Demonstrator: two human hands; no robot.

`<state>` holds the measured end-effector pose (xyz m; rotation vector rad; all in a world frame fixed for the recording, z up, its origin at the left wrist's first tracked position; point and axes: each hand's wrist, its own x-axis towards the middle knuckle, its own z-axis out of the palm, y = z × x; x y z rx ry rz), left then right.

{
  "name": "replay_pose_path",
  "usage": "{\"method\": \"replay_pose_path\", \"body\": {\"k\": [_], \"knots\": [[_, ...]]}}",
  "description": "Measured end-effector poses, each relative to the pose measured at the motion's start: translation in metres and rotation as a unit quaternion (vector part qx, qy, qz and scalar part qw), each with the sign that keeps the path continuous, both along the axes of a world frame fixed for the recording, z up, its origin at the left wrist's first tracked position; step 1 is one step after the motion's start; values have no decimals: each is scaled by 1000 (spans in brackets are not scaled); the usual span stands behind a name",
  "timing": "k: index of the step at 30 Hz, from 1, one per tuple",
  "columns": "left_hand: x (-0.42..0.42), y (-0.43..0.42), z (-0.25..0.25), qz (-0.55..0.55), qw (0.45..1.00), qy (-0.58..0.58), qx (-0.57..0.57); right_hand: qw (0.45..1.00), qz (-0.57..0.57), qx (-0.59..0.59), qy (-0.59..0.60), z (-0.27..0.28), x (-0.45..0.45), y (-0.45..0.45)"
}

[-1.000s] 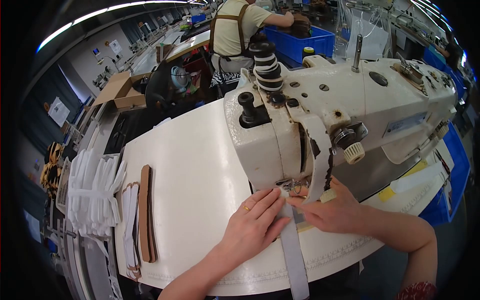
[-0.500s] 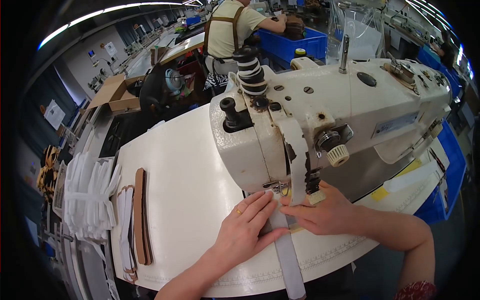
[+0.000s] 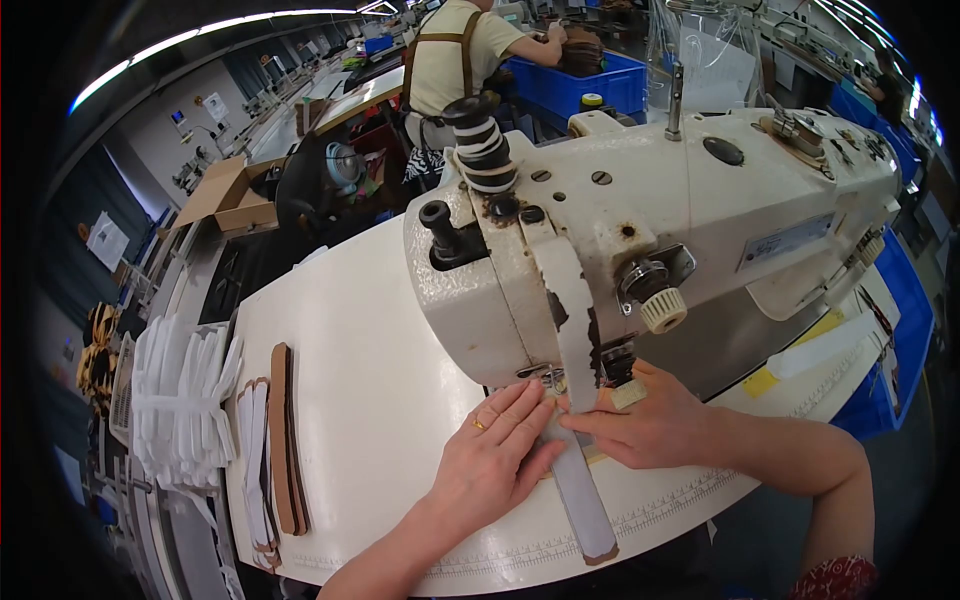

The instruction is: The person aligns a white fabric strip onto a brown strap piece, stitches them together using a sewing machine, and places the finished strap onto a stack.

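Note:
A narrow pale grey strip with brown edges (image 3: 583,500) runs from the needle area of a white sewing machine (image 3: 480,310) toward the table's front edge. My left hand (image 3: 490,455) lies on the strip's left side, fingers stretched out flat and thumb apart, wearing a ring. From the right, my right hand (image 3: 655,425) has its fingers closed at the strip's edge beside the needle. The machine head and my fingers hide the needle and the strip's far end.
Brown strips (image 3: 285,440) and white-faced strips (image 3: 258,470) lie on the left of the white table (image 3: 370,400). Beyond them is a tied white bundle (image 3: 180,400). Blue bins (image 3: 630,85) stand behind and at right. A co-worker (image 3: 445,60) works at the back.
The strip has slid away from me toward the needle, so its brown near end now shows over the table edge. My hands stay by the needle; the whole view has shifted slightly.

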<state>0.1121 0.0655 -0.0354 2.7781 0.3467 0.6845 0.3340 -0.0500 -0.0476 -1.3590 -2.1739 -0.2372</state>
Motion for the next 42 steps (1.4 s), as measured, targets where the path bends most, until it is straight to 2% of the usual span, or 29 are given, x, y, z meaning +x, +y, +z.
{"method": "replay_pose_path", "body": {"k": [13, 25, 42], "knots": [[0, 1, 2, -14, 999, -4, -31, 1000, -8, -2, -27, 4, -1, -3], [1, 1, 0, -4, 1000, -23, -3, 1000, 3, -15, 0, 1, 0, -2], [1, 16, -2, -53, 996, -63, 32, 1000, 12, -17, -17, 1, 1, -3]]}}
